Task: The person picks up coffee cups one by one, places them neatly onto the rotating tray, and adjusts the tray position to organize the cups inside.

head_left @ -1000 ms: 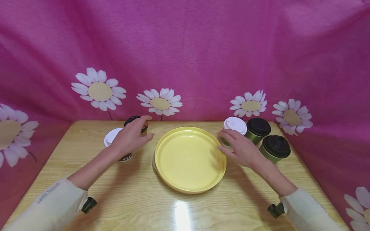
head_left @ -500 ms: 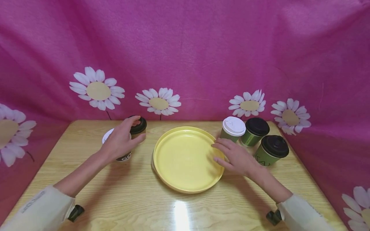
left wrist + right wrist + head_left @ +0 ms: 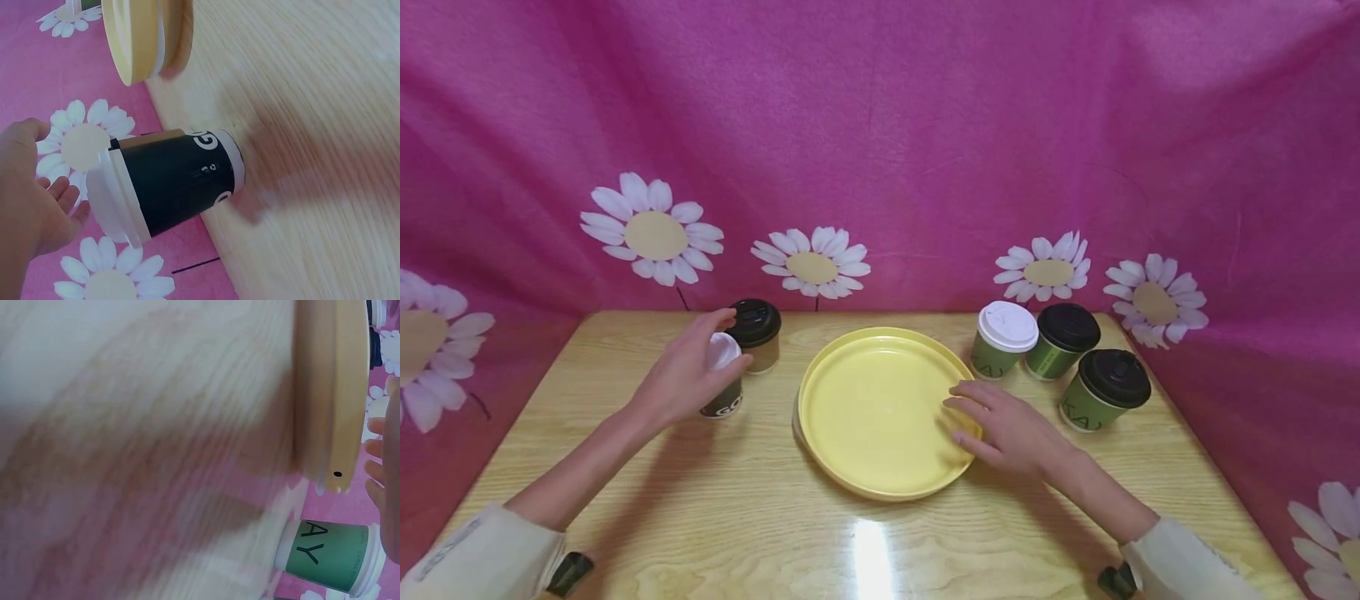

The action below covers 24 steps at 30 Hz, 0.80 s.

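We read “GO” on the plate's (image 3: 891,412) nine-o'clock cup (image 3: 175,184), “AY” on its two-o'clock cup (image 3: 328,556), “KA” on its three-o'clock cup (image 3: 1101,396).

2 cups (image 3: 757,333) stand left of the tray (image 3: 887,417), 3 cups (image 3: 1063,342) right.

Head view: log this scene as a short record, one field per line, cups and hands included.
Surface: wooden table
Backdrop: pink flowered cloth
Centre: round yellow tray
Left side: white-lidded black cup; brown cup, black-lidded, farther back
Right side: white-lidded green cup; back black-lidded green cup; front black-lidded green cup
Cup stance: all five upright, lidded
Left hand: near the black cup's lid, not gripping it
Right hand: at the tray's right rim, holding nothing; contact unclear
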Each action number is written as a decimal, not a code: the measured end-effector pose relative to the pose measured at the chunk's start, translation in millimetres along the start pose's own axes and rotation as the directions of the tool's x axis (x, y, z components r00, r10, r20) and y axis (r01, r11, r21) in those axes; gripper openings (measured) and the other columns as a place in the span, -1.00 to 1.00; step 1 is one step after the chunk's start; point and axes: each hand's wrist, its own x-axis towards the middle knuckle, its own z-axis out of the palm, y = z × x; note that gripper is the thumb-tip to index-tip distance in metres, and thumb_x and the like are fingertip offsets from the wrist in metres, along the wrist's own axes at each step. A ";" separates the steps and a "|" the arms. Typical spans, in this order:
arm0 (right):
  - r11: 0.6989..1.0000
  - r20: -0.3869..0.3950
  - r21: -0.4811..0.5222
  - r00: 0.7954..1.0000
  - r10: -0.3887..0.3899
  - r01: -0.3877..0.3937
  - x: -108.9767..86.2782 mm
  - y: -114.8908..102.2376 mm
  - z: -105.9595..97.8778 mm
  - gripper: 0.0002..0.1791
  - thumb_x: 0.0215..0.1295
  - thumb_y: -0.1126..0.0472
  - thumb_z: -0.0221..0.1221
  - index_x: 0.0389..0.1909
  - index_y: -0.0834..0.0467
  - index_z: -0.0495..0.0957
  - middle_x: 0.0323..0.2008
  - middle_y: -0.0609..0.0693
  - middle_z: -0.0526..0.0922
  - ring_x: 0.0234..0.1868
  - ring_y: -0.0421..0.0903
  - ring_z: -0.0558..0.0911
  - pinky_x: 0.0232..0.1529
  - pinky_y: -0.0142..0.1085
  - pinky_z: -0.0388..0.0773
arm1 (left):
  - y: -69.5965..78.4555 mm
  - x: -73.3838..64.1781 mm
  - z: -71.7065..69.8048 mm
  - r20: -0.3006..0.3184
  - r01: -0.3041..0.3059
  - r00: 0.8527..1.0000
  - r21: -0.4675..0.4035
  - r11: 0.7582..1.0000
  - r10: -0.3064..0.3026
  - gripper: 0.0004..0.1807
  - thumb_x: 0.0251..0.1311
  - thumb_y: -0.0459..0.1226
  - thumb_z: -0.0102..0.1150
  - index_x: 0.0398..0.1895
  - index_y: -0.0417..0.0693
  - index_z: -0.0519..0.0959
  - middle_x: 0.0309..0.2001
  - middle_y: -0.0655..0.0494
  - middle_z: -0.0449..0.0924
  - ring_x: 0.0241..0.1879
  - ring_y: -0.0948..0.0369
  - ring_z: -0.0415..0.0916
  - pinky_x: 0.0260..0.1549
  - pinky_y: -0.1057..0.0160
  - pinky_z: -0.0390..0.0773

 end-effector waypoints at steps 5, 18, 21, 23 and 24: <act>0.999 0.011 -0.021 0.999 -0.032 0.033 -3.8 -2.0 2.2 -0.41 0.50 -0.21 -0.06 0.19 0.18 0.54 0.15 0.11 0.55 0.25 0.09 0.47 0.31 -0.05 0.34 | -4.2 -2.4 -6.0 0.015 0.026 1.000 -0.005 1.000 -0.026 -0.26 0.23 -0.23 0.32 0.39 -0.35 0.24 0.26 -0.33 0.38 0.21 -0.22 0.35 0.11 -0.26 0.41; 0.995 0.039 -0.009 0.994 -0.099 0.099 -10.4 -7.7 4.2 -0.47 0.47 -0.17 0.02 0.14 0.16 0.57 0.13 0.10 0.57 0.22 0.04 0.50 0.26 -0.09 0.40 | -23.3 -10.7 -11.6 -0.044 0.012 0.999 0.014 1.000 -0.011 -0.31 0.22 -0.24 0.31 0.34 -0.38 0.29 0.21 -0.38 0.39 0.22 -0.26 0.31 0.16 -0.29 0.29; 0.993 0.037 -0.010 0.993 -0.114 0.114 -11.8 -8.0 6.2 -0.50 0.47 -0.16 0.02 0.12 0.14 0.57 0.12 0.07 0.57 0.22 0.02 0.50 0.26 -0.11 0.40 | -27.6 -12.9 -11.2 -0.069 0.001 0.998 0.012 1.000 0.000 -0.32 0.20 -0.25 0.33 0.30 -0.39 0.31 0.19 -0.39 0.40 0.20 -0.26 0.31 0.14 -0.29 0.29; 0.991 0.033 -0.010 0.991 -0.132 0.132 -13.0 -7.8 8.0 -0.50 0.48 -0.17 0.01 0.11 0.13 0.58 0.11 0.06 0.58 0.22 0.02 0.50 0.26 -0.11 0.40 | -30.1 -15.5 -10.9 -0.083 -0.002 0.997 0.005 1.000 0.003 -0.32 0.17 -0.26 0.34 0.29 -0.39 0.32 0.19 -0.39 0.38 0.20 -0.26 0.30 0.13 -0.30 0.28; 0.990 0.028 -0.008 0.989 -0.142 0.143 -13.5 -7.6 8.9 -0.50 0.48 -0.16 0.01 0.10 0.13 0.58 0.10 0.06 0.58 0.21 0.02 0.50 0.26 -0.10 0.40 | -31.2 -17.0 -10.8 -0.090 -0.002 0.996 0.006 1.000 0.002 -0.32 0.16 -0.26 0.35 0.29 -0.39 0.32 0.19 -0.39 0.37 0.21 -0.26 0.29 0.13 -0.30 0.28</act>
